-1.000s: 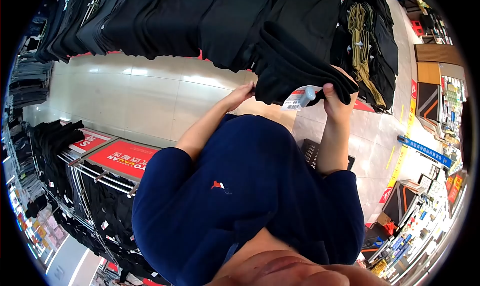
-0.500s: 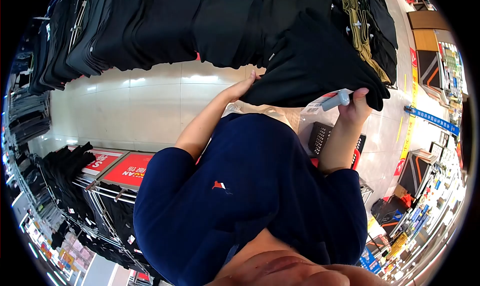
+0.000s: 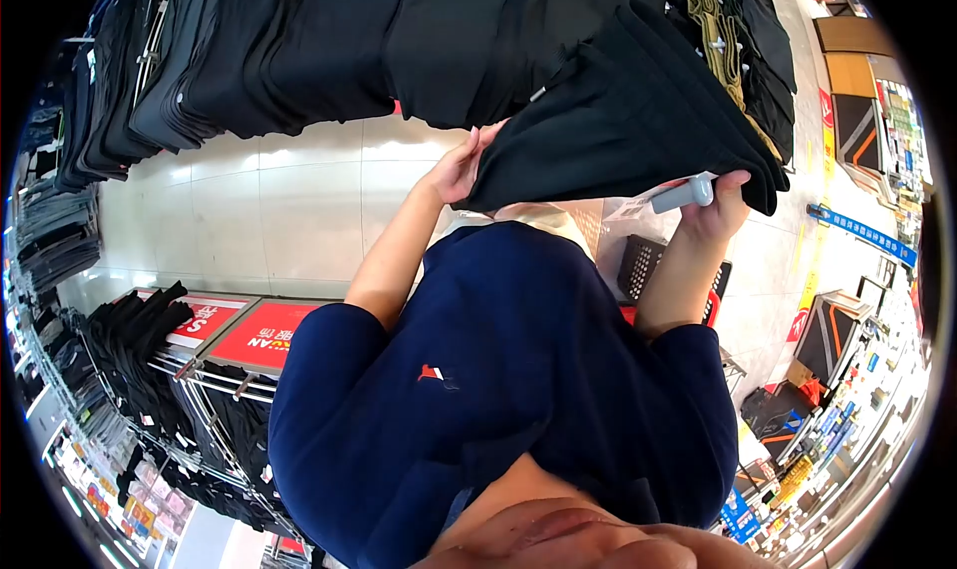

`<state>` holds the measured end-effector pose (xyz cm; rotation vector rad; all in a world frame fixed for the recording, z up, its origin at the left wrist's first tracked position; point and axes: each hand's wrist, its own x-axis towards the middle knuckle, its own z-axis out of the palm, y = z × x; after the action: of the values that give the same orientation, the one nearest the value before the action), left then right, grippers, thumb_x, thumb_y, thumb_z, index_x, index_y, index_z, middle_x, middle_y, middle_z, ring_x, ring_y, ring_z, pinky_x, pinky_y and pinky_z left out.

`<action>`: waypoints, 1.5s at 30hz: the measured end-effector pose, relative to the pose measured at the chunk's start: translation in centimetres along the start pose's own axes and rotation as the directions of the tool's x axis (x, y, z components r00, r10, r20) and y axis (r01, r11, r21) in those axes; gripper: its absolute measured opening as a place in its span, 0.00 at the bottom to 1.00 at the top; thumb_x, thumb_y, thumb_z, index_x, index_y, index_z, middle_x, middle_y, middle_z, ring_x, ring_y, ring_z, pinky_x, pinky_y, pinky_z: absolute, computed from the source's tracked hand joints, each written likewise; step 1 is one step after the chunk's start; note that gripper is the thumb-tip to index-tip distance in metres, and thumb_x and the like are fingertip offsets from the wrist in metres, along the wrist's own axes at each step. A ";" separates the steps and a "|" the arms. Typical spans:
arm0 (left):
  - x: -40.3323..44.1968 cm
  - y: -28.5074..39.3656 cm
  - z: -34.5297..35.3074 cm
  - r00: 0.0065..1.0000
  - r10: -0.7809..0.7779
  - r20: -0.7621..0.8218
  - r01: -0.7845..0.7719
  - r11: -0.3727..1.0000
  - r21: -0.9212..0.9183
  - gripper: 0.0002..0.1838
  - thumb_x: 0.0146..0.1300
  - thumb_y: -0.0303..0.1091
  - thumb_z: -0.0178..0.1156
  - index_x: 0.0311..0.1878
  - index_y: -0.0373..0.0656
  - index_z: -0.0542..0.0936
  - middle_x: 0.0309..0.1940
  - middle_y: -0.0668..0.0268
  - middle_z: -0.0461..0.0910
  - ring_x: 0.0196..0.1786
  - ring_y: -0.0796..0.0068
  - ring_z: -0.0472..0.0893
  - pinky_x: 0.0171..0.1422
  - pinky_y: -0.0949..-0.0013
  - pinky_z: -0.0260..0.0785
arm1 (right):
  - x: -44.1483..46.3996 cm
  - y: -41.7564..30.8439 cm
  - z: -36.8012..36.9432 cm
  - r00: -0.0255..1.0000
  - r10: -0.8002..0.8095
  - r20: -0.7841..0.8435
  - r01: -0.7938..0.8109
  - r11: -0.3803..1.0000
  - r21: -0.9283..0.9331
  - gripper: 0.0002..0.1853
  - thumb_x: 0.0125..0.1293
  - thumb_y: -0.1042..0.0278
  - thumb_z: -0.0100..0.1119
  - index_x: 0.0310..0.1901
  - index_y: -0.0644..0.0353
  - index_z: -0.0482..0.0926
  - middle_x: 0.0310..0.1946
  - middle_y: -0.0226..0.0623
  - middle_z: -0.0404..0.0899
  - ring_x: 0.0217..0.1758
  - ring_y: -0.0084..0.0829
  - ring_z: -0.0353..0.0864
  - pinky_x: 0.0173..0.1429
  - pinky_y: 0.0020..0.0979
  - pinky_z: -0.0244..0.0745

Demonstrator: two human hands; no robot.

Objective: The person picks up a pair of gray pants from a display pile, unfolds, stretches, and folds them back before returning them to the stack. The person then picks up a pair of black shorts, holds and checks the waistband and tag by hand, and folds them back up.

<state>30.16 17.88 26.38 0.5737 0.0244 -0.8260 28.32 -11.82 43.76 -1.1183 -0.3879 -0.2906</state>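
A pair of black trousers (image 3: 608, 121) is stretched between my two hands in front of my body. My left hand (image 3: 461, 168) closes on the left edge of the cloth, with the thumb upward and some fingers hidden behind it. At the right end, my right hand (image 3: 720, 208) grips the bunched corner. Beside that thumb a grey security tag (image 3: 683, 194) sticks out, and a white paper label (image 3: 630, 207) hangs partly behind the cloth. The far end of the trousers overlaps the rack of dark hanging clothes (image 3: 299, 51).
Olive-coloured garments (image 3: 710, 31) hang at the rack's right. A dark shopping basket (image 3: 643, 267) is below my right forearm. On the left stands a metal rack (image 3: 214, 400) with black clothes and red signs (image 3: 261, 332). Tiled floor (image 3: 299, 190) lies between the racks.
My left hand has shifted slightly left and down, drawing the cloth flatter. My right hand has moved a little right. More folds now show at the far end of the trousers.
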 end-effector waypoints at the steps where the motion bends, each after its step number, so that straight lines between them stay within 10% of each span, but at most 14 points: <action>1: -0.2 -0.2 -1.2 0.998 0.046 0.035 -0.044 0.998 -0.049 0.38 0.72 0.57 0.44 0.75 0.41 0.51 0.72 0.59 0.59 0.73 0.67 0.61 0.76 0.62 0.53 | 0.3 0.3 0.0 0.999 -0.002 -0.033 0.001 1.000 -0.023 0.31 0.70 0.53 0.54 0.65 0.70 0.63 0.62 0.49 0.71 0.63 0.42 0.73 0.69 0.44 0.67; 18: -2.1 2.0 -1.7 0.937 0.345 -0.049 -0.349 0.927 -0.134 0.29 0.73 0.49 0.46 0.67 0.37 0.64 0.63 0.56 0.70 0.66 0.64 0.71 0.70 0.60 0.64 | 0.0 0.3 -0.9 0.999 -0.049 -0.016 0.049 0.999 -0.005 0.30 0.69 0.54 0.53 0.65 0.67 0.63 0.61 0.47 0.72 0.62 0.40 0.75 0.67 0.46 0.69; 45: 1.5 4.8 -0.1 0.946 0.324 0.029 -0.316 0.936 -0.156 0.27 0.75 0.47 0.39 0.65 0.33 0.66 0.60 0.52 0.73 0.63 0.63 0.73 0.69 0.62 0.64 | -1.4 -0.9 -3.2 0.979 0.020 -0.202 -0.077 0.958 -0.278 0.38 0.61 0.48 0.64 0.62 0.73 0.66 0.58 0.48 0.74 0.60 0.40 0.76 0.66 0.42 0.70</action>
<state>34.58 19.44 28.23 0.3993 -0.0560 -0.5161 27.22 -15.06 42.62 -1.3657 -0.1431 -0.4198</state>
